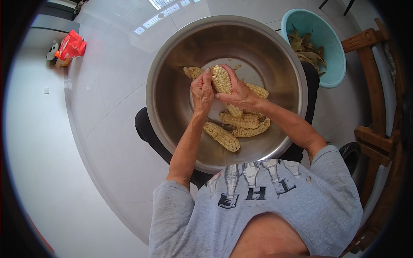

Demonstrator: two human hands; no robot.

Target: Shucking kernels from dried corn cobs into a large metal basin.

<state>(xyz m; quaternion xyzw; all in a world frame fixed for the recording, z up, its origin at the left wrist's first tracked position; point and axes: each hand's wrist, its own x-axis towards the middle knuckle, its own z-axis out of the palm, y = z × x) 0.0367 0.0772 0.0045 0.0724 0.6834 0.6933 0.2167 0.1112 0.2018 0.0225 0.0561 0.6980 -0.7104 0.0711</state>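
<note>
Over a large stainless steel basin, my right hand is closed around an ear of pale dried corn, tip pointing away from me. My left hand presses against the left side of this ear, its thumb near the upper end; whether its curled fingers hold anything is hidden. Several more ears lie in the basin: one alone nearest me, others in a pile below my right hand, and one beyond my left hand. A few loose kernels are scattered on the basin's bottom.
The basin rests between my legs. A light blue plastic tub with dry husks stands at the upper right, beside a wooden chair. A red bag is by the white wall at the upper left, on the tiled floor.
</note>
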